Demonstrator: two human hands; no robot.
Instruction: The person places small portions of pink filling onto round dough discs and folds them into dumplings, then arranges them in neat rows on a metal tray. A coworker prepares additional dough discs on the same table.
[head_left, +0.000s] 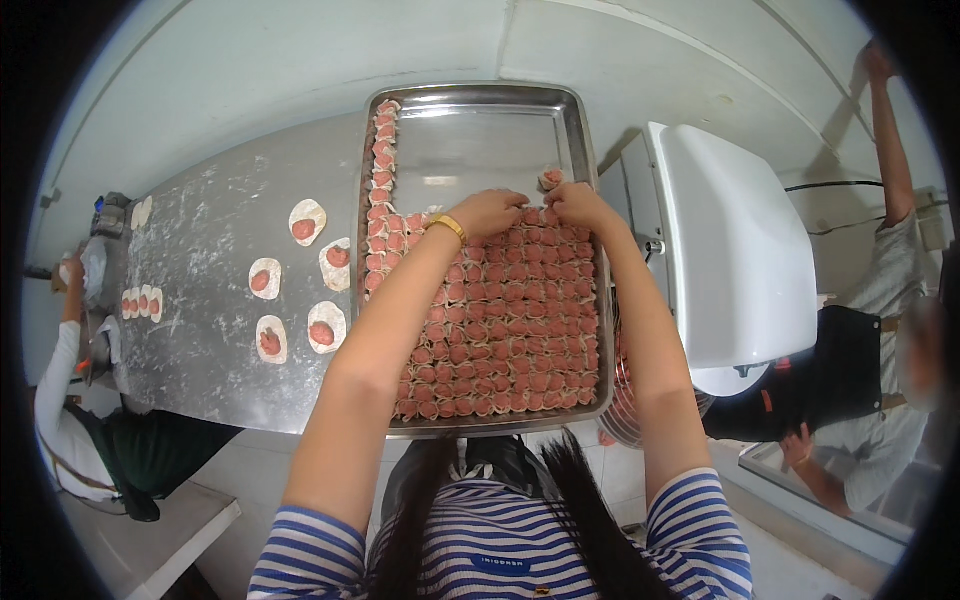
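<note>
Though the steel tray point(470, 145) is mostly filled with dumplings point(520, 318), its far end isn't; left hand point(488, 213) and right hand point(580, 208) are narrow-fingered, any grip hidden.

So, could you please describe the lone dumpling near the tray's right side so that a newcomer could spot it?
Find the large metal tray, its near part packed with pink-topped dumplings. Look toward its right side, just beyond the right hand. The lone dumpling sits there on bare metal, apart from the packed rows and the column along the left side.

One tray point(470, 140), five spaced-out filled wrappers point(306, 222) and two co-workers point(893, 275) show.
</note>
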